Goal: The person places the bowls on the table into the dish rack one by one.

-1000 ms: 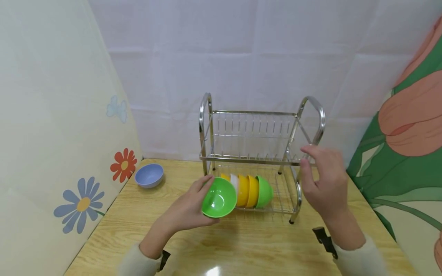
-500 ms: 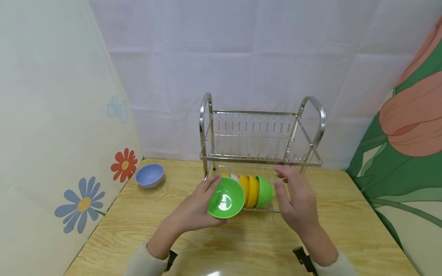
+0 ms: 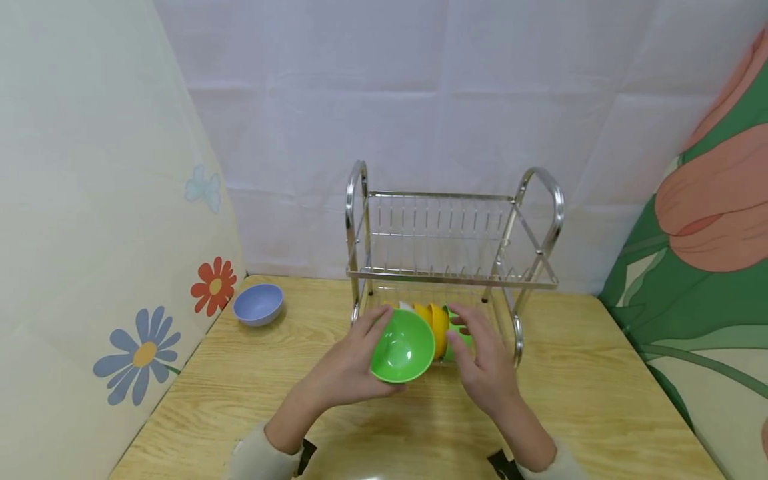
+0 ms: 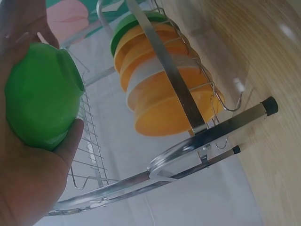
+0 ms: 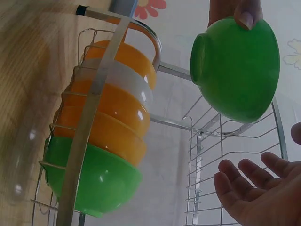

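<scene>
My left hand (image 3: 345, 373) grips a green bowl (image 3: 403, 347) by its sides, thumb and fingers round it. The bowl's hollow faces up toward the head view, in front of the dish rack (image 3: 453, 277). Beside it, to the right, my right hand (image 3: 487, 367) has its fingers loosely spread; in the right wrist view its fingertips (image 5: 226, 170) are apart from the held bowl. On the rack's lower shelf several bowls stand nested on their sides: a green bowl (image 5: 94, 176) at the right end, then orange ones (image 5: 106, 136) and a white one (image 4: 157, 70).
A blue bowl (image 3: 259, 305) stands upright on the wooden table (image 3: 288, 347) at the left. The rack's metal side frame (image 3: 549, 220) rises on the right. A white cloth (image 3: 300, 133) hangs behind, with flower-printed panels (image 3: 144, 353) on both sides.
My right hand has come left and down from beside the rack, toward the held bowl. My left hand has carried the green bowl a little to the right.
</scene>
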`<state>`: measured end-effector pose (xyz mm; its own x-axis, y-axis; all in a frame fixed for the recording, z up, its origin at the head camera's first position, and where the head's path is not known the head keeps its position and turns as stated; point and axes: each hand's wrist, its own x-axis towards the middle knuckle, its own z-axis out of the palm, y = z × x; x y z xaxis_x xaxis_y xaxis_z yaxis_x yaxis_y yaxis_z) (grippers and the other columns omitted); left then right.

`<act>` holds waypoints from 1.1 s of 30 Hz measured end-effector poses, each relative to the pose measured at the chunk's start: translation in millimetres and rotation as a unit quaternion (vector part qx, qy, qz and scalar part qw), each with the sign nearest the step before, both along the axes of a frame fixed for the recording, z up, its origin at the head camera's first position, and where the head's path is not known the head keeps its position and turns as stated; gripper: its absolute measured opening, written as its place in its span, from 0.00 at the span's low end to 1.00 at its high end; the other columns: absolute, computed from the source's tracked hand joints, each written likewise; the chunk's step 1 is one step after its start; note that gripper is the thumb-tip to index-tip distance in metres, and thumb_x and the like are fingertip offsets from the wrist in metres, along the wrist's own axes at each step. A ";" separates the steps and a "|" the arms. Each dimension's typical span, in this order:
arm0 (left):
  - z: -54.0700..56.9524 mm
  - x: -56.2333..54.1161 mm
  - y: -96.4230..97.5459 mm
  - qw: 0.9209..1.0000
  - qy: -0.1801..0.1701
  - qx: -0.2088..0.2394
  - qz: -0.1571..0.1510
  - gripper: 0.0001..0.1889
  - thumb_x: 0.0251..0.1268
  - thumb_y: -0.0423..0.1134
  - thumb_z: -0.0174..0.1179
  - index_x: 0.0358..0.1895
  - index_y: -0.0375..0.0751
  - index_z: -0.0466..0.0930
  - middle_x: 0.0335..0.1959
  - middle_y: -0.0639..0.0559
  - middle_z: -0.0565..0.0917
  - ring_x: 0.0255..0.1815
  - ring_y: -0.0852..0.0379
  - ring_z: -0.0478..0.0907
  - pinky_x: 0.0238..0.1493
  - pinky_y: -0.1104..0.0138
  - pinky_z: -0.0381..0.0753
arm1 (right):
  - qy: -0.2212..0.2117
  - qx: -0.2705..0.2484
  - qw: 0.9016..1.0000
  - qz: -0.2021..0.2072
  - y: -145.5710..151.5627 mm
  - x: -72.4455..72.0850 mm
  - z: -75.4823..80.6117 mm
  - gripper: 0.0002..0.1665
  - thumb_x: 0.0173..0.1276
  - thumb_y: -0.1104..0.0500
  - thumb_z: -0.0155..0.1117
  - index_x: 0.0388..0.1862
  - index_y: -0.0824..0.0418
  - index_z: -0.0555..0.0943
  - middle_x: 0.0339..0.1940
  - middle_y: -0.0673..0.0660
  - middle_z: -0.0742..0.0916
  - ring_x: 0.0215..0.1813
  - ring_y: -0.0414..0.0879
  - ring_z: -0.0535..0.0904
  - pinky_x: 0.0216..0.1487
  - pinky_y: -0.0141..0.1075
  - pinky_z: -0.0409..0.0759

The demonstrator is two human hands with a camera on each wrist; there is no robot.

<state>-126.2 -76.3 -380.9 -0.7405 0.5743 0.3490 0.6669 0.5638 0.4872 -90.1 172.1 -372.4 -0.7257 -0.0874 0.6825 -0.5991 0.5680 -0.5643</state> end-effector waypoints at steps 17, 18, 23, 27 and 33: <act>-3.7 0.5 14.5 1.000 0.011 0.021 -0.002 0.67 0.39 0.57 0.82 0.83 0.52 0.46 0.79 0.54 0.57 0.70 0.52 0.69 0.61 0.56 0.80 | -0.124 -0.073 0.988 0.051 -13.7 -0.2 -14.7 0.25 0.79 0.60 0.53 0.72 0.62 0.70 0.64 0.65 0.79 0.57 0.56 0.81 0.53 0.46 0.85; -4.1 0.5 15.5 1.000 0.013 0.024 -0.003 0.67 0.39 0.56 0.82 0.83 0.52 0.46 0.79 0.53 0.57 0.70 0.51 0.68 0.61 0.56 0.80 | -0.124 -0.073 0.988 0.052 -14.2 -0.3 -14.9 0.25 0.79 0.60 0.53 0.73 0.62 0.69 0.65 0.65 0.79 0.58 0.57 0.81 0.54 0.47 0.85; -5.2 1.0 20.0 0.999 0.016 0.034 -0.007 0.68 0.38 0.56 0.83 0.83 0.52 0.46 0.79 0.50 0.57 0.71 0.50 0.68 0.62 0.55 0.80 | -0.121 -0.071 0.989 0.050 -15.4 -1.3 -15.6 0.26 0.80 0.59 0.52 0.73 0.63 0.68 0.68 0.63 0.78 0.59 0.58 0.81 0.54 0.47 0.85; -4.4 1.9 23.0 0.999 0.017 0.034 -0.002 0.68 0.38 0.57 0.82 0.83 0.51 0.46 0.79 0.50 0.57 0.73 0.48 0.67 0.63 0.54 0.79 | -0.119 -0.070 0.989 0.047 -15.5 -2.1 -16.0 0.27 0.79 0.59 0.52 0.74 0.63 0.68 0.68 0.62 0.78 0.59 0.57 0.81 0.53 0.44 0.85; -6.8 2.6 28.2 0.998 0.041 0.041 -0.008 0.67 0.38 0.56 0.82 0.82 0.43 0.49 0.79 0.46 0.58 0.74 0.45 0.65 0.63 0.54 0.79 | -0.115 -0.061 0.991 0.039 -16.2 -1.9 -15.7 0.27 0.79 0.58 0.53 0.74 0.61 0.68 0.67 0.61 0.79 0.61 0.55 0.79 0.57 0.52 0.82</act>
<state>-123.7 -48.1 -387.7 -0.6985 0.5519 0.4555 0.7151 0.5132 0.4746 -92.0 155.9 -388.1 -0.8576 -0.0770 0.5085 -0.4862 0.4437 -0.7528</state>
